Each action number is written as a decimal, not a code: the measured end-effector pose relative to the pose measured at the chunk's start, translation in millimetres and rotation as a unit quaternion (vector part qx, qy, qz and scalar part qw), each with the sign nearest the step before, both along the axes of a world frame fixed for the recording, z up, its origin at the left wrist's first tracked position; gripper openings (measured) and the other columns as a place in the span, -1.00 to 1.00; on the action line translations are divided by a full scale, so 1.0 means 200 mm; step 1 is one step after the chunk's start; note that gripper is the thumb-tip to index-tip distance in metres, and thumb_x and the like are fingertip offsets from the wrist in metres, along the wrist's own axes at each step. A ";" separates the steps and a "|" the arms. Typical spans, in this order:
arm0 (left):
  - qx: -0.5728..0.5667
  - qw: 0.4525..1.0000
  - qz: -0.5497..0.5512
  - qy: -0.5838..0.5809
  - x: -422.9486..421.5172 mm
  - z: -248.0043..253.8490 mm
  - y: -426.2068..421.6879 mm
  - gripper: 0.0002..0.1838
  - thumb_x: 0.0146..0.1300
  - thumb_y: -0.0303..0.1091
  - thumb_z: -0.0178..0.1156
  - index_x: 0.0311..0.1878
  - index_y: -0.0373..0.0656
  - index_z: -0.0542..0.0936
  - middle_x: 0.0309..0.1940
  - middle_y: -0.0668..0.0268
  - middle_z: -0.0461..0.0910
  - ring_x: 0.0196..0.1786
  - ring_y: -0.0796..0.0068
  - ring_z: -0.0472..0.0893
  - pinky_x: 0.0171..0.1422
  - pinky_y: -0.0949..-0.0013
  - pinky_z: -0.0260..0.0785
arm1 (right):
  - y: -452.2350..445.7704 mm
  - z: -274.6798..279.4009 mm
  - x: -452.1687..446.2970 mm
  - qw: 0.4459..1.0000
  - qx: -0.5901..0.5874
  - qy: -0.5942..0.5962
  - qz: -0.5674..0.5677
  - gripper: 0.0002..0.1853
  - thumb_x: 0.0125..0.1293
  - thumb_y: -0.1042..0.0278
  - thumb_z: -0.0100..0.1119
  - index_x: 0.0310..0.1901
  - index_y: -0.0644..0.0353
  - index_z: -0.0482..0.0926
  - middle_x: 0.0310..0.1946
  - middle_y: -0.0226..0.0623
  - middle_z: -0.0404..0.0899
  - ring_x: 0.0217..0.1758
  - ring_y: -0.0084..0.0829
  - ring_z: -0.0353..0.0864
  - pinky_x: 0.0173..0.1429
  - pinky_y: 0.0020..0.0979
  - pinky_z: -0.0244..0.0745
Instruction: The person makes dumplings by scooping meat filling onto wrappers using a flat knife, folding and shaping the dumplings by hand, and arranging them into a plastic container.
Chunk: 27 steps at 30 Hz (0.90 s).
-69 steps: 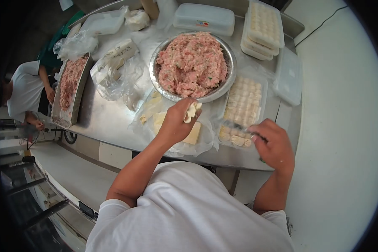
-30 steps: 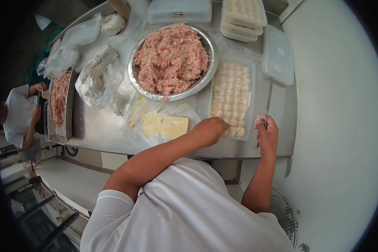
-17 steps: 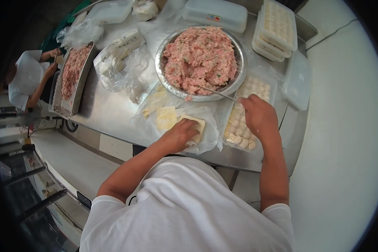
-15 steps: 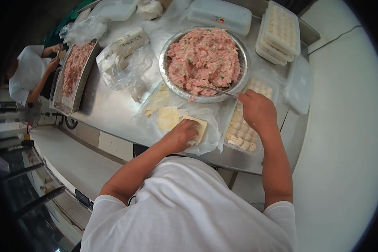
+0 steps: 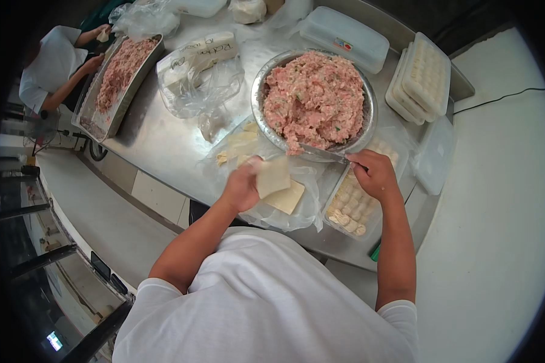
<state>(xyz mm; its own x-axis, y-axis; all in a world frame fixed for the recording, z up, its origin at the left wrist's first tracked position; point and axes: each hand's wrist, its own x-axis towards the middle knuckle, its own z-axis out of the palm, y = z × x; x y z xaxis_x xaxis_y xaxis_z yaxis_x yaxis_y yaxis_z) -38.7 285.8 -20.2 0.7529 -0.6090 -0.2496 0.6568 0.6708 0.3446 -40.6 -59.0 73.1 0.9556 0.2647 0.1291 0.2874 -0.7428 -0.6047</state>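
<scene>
My left hand [image 5: 243, 184] is closed on a square dough wrapper [image 5: 274, 176], raised above a stack of wrappers [image 5: 286, 198] on a plastic sheet. Closed round its handle, my right hand [image 5: 374, 172] holds a knife [image 5: 321, 153] with a flat metal blade. The blade lies at the near rim of a metal bowl [image 5: 259, 115], touching the meat filling [image 5: 315, 97] heaped inside. Under and beside my right hand is a clear plastic tray [image 5: 328, 213] with rows of filled dumplings [image 5: 348, 202].
Stacked trays of dumplings [image 5: 427, 75] stand at the back right, near a lidded plastic box [image 5: 345, 39]. A plastic-wrapped pack [image 5: 200, 60] lies left of the bowl. Farther left, a co-worker [image 5: 51, 66] handles a wrapper beside a long metal pan [image 5: 125, 100] of meat.
My left hand has lifted a wrapper off the stack and turned it upright. My right hand has lowered slightly, bringing the blade to the bowl's near edge. The view has shifted.
</scene>
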 end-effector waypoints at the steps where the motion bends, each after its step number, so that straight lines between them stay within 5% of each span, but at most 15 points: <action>1: 0.001 1.000 0.001 0.001 0.01 0.03 0.00 -0.58 0.45 -0.17 0.17 0.28 -0.12 0.48 0.16 0.17 0.60 0.22 0.12 0.59 0.41 0.00 0.40 | 0.00 0.00 0.00 1.000 0.001 0.001 0.001 -0.81 0.20 0.47 0.25 -0.16 0.13 0.73 -0.34 -0.25 0.68 -0.22 -0.16 0.70 -0.14 -0.18 0.60; 5: 0.020 0.988 0.124 0.086 0.02 0.17 -0.05 -0.55 0.53 -0.08 0.04 0.26 -0.24 0.46 0.12 0.14 0.59 0.25 0.12 0.58 0.39 0.03 0.44 | 0.05 0.03 -0.01 0.997 -0.060 -0.035 -0.031 -0.78 0.21 0.47 0.22 -0.13 0.06 0.73 -0.31 -0.32 0.66 -0.22 -0.19 0.70 -0.16 -0.19 0.61; 7: 0.231 0.958 0.122 0.120 0.03 0.14 -0.13 -0.55 0.56 -0.08 -0.01 0.31 -0.19 0.40 0.21 0.14 0.55 0.27 0.08 0.57 0.47 -0.06 0.36 | 0.09 0.04 0.01 0.991 -0.112 -0.056 -0.037 -0.77 0.21 0.47 0.22 -0.12 0.03 0.73 -0.29 -0.34 0.65 -0.22 -0.19 0.69 -0.17 -0.19 0.61; 10: 0.214 0.955 0.083 0.186 0.06 0.14 -0.20 -0.57 0.59 -0.13 -0.07 0.31 -0.23 0.38 0.20 0.11 0.54 0.27 0.08 0.56 0.49 -0.05 0.34 | 0.11 -0.01 0.02 0.983 -0.166 -0.079 0.000 -0.75 0.21 0.46 0.21 -0.11 -0.02 0.73 -0.27 -0.39 0.64 -0.23 -0.21 0.69 -0.19 -0.20 0.61; 16: 0.082 0.976 0.076 0.187 0.12 0.15 -0.33 -0.62 0.63 -0.21 -0.21 0.27 -0.26 0.37 0.16 0.08 0.50 0.15 0.07 0.57 0.43 -0.08 0.37 | 0.09 -0.08 -0.10 0.995 -0.078 -0.052 0.018 -0.74 0.18 0.50 0.22 -0.12 -0.04 0.74 -0.30 -0.37 0.61 -0.21 -0.23 0.67 -0.22 -0.20 0.59; 20: 0.108 0.969 0.097 0.198 0.10 0.15 -0.32 -0.55 0.64 -0.17 -0.27 0.31 -0.33 0.35 0.19 0.01 0.51 0.21 0.05 0.55 0.49 -0.08 0.33 | 0.19 -0.07 -0.28 0.995 -0.093 -0.046 -0.009 -0.74 0.20 0.51 0.23 -0.11 0.00 0.74 -0.32 -0.30 0.56 -0.22 -0.21 0.62 -0.18 -0.20 0.58; 22: 0.080 0.968 0.095 0.218 0.07 0.16 -0.29 -0.62 0.64 -0.18 -0.23 0.20 -0.29 0.39 0.06 0.07 0.53 0.03 0.12 0.58 0.42 -0.09 0.38 | 0.20 -0.01 -0.34 0.994 -0.105 0.002 -0.021 -0.74 0.20 0.50 0.23 -0.10 0.02 0.75 -0.30 -0.30 0.54 -0.20 -0.22 0.61 -0.14 -0.20 0.58; 27: 0.135 0.962 0.120 0.205 0.07 0.19 -0.25 -0.61 0.65 -0.18 -0.25 0.19 -0.32 0.38 0.03 0.06 0.53 0.02 0.11 0.58 0.39 -0.09 0.41 | 0.21 0.15 -0.34 0.988 -0.132 -0.010 -0.080 -0.74 0.22 0.48 0.22 -0.07 0.01 0.74 -0.29 -0.31 0.55 -0.22 -0.22 0.60 -0.16 -0.19 0.58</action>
